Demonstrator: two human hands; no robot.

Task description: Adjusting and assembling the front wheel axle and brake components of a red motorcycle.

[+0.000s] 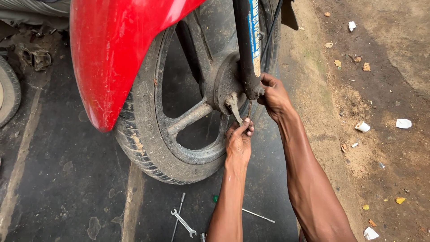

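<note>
Head view: only camera I have.
Wheel: front wheel (179,112), dusty, under red mudguard (112,54).
Left hand (238,143): my fingers pinch the low end of the brake arm (234,107), beside a thin rod (249,109).
Right hand (274,95): fingers curled shut round the fork leg foot (253,87).
Technique, my call: steady the fork, move the arm slowly, keep knuckles off the spokes.
Floor: spanner (183,222) lies behind my wrists.
</note>
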